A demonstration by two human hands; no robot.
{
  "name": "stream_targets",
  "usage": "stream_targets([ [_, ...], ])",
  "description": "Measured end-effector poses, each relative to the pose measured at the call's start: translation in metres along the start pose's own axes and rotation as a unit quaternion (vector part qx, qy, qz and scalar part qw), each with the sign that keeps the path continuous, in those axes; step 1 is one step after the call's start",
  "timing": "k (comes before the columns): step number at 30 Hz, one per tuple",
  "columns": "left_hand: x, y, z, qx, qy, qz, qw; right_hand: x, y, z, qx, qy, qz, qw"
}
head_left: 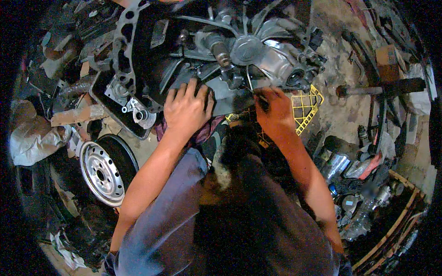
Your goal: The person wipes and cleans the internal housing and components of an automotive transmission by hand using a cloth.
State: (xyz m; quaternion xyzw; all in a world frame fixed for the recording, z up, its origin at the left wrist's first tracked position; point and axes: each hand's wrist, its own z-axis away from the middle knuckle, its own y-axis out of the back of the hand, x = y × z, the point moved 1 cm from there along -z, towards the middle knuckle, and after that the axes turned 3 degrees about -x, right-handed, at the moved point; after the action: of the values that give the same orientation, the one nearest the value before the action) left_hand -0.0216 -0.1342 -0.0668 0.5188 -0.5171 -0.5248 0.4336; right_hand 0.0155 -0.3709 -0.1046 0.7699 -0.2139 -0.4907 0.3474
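Observation:
A large grey gearbox housing (246, 49) with cast ribs lies in front of me. My left hand (188, 105) lies palm down on its near edge, fingers slightly bent and apart, gripping nothing I can see. My right hand (275, 109) is closed at the near side of the housing, thumb and fingers drawn together round the lower end of a thin metal rod (250, 79). The rod points up toward the ribbed casing; its grip end is hidden in the fingers. Between the hands, a cylindrical fitting (221, 54) stands out from the housing.
A yellow plastic crate (307, 109) sits under the housing at the right. To the left are a metal gasket-like plate (125, 46), a dark tray and a silver wheel rim (102, 174). Loose parts and a dark shaft (382, 88) litter the floor at right.

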Motion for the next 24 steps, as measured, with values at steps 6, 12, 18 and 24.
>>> stream_targets([
  [6, 0.002, 0.0, -0.002, -0.013, 0.008, -0.013, 1.0, 0.002, 0.002, 0.014, 0.021, -0.09, -0.148, 0.985],
  [12, 0.006, 0.0, -0.004, 0.054, -0.008, -0.046, 0.997, 0.017, -0.028, 0.009, 0.081, 0.058, -0.03, 0.995],
  [18, 0.006, -0.003, -0.003, 0.077, -0.017, -0.057, 0.995, -0.003, -0.04, 0.021, 0.028, 0.038, 0.103, 0.994],
  [24, 0.007, -0.004, -0.002, 0.064, -0.012, -0.056, 0.996, -0.013, -0.049, 0.031, 0.017, 0.026, 0.145, 0.989],
])
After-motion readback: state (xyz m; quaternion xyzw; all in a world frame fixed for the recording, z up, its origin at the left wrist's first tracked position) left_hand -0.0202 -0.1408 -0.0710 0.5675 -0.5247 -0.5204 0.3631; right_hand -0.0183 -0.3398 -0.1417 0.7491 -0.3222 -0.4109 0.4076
